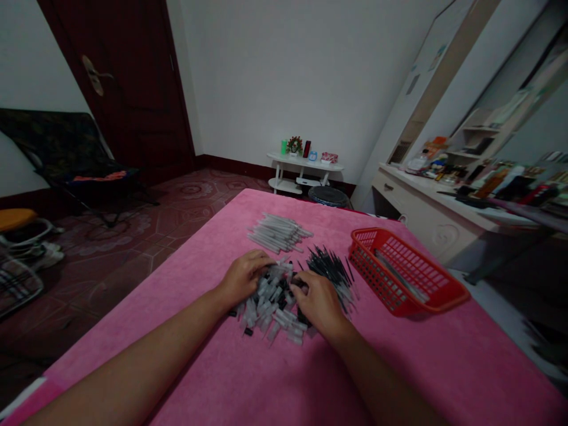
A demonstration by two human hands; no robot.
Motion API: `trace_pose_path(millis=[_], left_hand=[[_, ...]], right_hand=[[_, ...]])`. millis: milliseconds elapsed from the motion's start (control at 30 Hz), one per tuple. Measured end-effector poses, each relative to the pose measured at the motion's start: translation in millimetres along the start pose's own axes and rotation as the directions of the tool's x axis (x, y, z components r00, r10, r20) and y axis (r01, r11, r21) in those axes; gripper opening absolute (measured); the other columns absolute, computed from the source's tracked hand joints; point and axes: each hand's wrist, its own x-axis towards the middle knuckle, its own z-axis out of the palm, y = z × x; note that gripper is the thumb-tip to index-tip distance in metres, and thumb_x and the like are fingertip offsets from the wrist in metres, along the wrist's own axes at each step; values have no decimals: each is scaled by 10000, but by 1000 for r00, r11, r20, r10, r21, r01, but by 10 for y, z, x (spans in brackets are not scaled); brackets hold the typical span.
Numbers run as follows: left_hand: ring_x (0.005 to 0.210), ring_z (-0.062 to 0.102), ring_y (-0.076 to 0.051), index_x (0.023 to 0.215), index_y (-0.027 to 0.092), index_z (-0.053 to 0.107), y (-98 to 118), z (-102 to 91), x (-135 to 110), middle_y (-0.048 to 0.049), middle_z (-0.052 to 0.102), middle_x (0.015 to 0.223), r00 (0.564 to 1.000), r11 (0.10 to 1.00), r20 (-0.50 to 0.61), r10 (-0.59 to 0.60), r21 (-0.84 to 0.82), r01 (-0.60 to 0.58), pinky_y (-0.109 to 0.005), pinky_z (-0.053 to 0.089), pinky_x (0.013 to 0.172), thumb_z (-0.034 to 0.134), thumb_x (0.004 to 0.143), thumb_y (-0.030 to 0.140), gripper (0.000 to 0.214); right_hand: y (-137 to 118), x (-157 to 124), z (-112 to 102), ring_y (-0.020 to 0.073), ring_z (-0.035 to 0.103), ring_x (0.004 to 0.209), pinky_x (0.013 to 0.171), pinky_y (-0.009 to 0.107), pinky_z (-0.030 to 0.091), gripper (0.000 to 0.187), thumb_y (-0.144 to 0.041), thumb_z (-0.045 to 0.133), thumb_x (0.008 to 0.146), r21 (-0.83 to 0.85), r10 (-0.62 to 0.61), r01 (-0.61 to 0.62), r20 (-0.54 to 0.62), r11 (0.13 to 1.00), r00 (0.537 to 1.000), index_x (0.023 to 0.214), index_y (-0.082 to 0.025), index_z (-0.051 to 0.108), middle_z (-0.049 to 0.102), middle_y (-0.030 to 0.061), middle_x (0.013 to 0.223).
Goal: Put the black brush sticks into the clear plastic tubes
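Observation:
My left hand (243, 276) and my right hand (318, 303) both rest on a heap of small clear and black caps (273, 307) in the middle of a pink cloth-covered table (222, 378). Both hands have their fingers curled down into the heap; what they pinch is hidden. Behind the heap lies a bundle of grey pen barrels (277, 232). To the right of the hands is a pile of thin black refills (331, 267).
A red plastic basket (406, 269) with a few finished pens stands at the right of the table. Beyond are a dark door (119, 83), a folding chair (66, 154), a small white side table (304, 165) and a cluttered dresser (444, 195).

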Motion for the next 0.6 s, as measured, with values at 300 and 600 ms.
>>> trace_pose_path(millis=[300, 600], left_hand=[[839, 554, -167, 1002, 176, 658, -27, 13, -9, -65, 612, 882, 1000, 1000, -10, 14, 9, -14, -281, 443, 743, 466, 817, 68, 288], [853, 552, -167, 1010, 177, 660, -42, 26, -10, -64, 613, 889, 1000, 1000, -11, 8, 6, -8, -286, 442, 757, 469, 809, 58, 302]], right_hand=[[80, 49, -48, 157, 602, 782, 678, 225, 396, 135, -162, 580, 783, 77, -59, 57, 21, 995, 998, 850, -209, 688, 677, 23, 847], [32, 6, -45, 166, 610, 864, 743, 238, 415, 187, -146, 569, 788, -15, -119, 120, 34, 993, 992, 902, -230, 691, 656, 41, 926]])
